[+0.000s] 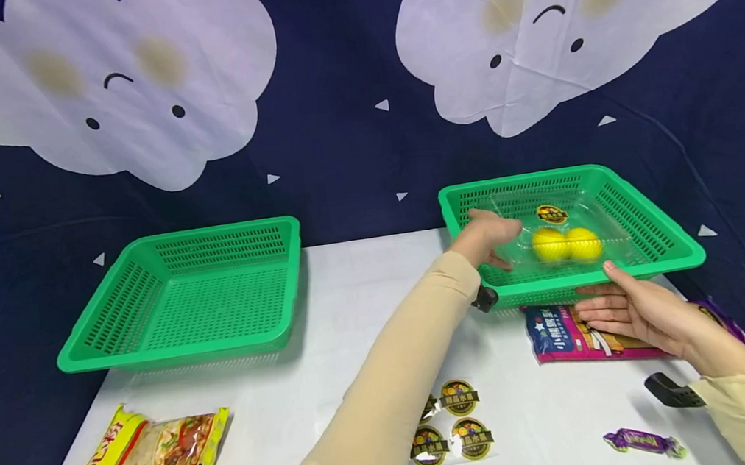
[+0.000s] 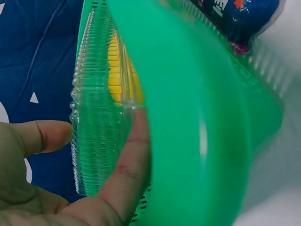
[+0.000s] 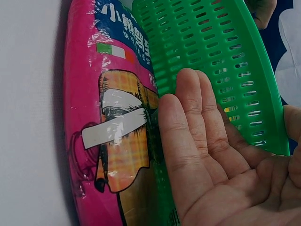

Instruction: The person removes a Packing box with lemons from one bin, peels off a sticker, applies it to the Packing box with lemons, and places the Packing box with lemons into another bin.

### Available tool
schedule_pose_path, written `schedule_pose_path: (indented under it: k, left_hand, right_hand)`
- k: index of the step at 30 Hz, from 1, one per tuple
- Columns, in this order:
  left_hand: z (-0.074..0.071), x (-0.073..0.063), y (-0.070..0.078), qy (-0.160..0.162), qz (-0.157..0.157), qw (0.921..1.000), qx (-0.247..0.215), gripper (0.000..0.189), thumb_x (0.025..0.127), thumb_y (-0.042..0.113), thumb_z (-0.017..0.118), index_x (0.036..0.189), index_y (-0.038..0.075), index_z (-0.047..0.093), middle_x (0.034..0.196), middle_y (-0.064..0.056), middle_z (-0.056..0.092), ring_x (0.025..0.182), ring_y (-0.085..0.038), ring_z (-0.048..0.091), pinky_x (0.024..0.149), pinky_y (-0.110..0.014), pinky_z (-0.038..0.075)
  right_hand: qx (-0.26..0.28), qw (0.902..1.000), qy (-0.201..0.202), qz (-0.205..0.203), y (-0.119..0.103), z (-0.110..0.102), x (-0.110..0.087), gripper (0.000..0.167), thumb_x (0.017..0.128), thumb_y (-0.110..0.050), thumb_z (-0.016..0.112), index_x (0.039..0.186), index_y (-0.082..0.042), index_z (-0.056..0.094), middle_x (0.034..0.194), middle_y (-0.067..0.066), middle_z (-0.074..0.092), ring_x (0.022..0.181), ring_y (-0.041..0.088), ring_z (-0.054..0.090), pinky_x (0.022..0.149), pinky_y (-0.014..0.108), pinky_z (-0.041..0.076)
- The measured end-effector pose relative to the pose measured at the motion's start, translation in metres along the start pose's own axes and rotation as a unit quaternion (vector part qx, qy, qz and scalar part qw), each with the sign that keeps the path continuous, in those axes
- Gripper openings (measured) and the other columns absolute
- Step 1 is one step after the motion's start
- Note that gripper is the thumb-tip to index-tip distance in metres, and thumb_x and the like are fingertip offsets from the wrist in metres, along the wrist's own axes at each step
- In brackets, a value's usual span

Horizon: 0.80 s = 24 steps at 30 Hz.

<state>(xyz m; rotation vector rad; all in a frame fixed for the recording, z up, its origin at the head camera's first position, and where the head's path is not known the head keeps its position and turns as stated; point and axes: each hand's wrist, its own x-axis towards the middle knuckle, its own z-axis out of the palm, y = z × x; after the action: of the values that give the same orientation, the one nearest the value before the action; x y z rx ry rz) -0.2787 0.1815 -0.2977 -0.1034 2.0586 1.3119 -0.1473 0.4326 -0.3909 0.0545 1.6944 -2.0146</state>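
A clear plastic fruit box (image 1: 520,249) with a round black-and-gold sticker (image 1: 552,214) and two yellow balls (image 1: 566,243) inside lies in the right green basket (image 1: 674,254). At the box's left end is my left hand (image 1: 489,237); in the left wrist view its thumb and a finger (image 2: 129,165) lie on either side of the box, fairly straight. My right hand (image 1: 645,312) is at the basket's front, thumb at the rim and the other fingers (image 3: 188,117) extended beside the slotted wall, over a pink-and-blue pasta bag (image 1: 554,335).
Another green basket (image 1: 218,297) stands at the left, with a yellow food bag (image 1: 159,458) in front. A sheet of round stickers (image 1: 470,431) lies partly behind the left forearm. A purple-wrapped candy (image 1: 643,441) is near the right forearm. Dark cloth (image 1: 354,175) hangs behind the table.
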Motion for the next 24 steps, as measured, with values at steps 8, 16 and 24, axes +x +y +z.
schedule_pose_path:
  k: [8, 16, 24]
  left_hand:
    - [0.006, 0.002, 0.002, 0.01, -0.018, 0.9993, 0.032, 0.086, 0.114, 0.023, 0.051, 0.173, 0.03, -0.01, 0.18, -0.003, 0.022, 0.103, -0.034, 0.08, 0.09, -0.039, 0.067]
    - [0.014, 0.008, -0.007, 0.002, 0.027, 0.9993, 0.026, 0.084, 0.111, 0.024, 0.055, 0.174, 0.024, -0.001, 0.181, 0.002, 0.016, 0.121, -0.035, 0.073, 0.094, -0.041, 0.066]
    - [0.016, 0.004, -0.006, 0.019, 0.038, 0.9968, 0.068, 0.082, 0.109, 0.029, 0.057, 0.175, 0.023, 0.007, 0.18, 0.007, 0.016, 0.132, -0.032, 0.068, 0.099, -0.042, 0.065]
  right_hand:
    - [-0.016, 0.9998, 0.007, -0.001, 0.0, 0.002, 0.001, 0.059, 0.116, -0.053, 0.022, 0.115, -0.024, 0.074, 0.114, 0.003, 0.082, 0.107, 0.017, 0.08, 0.094, 0.031, 0.066]
    - [-0.046, 0.9979, 0.045, 0.003, 0.001, 0.002, 0.001, 0.057, 0.116, -0.054, 0.023, 0.115, -0.024, 0.072, 0.112, 0.002, 0.081, 0.105, 0.016, 0.08, 0.092, 0.03, 0.066]
    - [-0.043, 0.9984, 0.036, -0.012, 0.004, -0.001, 0.0, 0.058, 0.116, -0.052, 0.022, 0.116, -0.027, 0.074, 0.113, 0.001, 0.081, 0.105, 0.015, 0.08, 0.091, 0.03, 0.066]
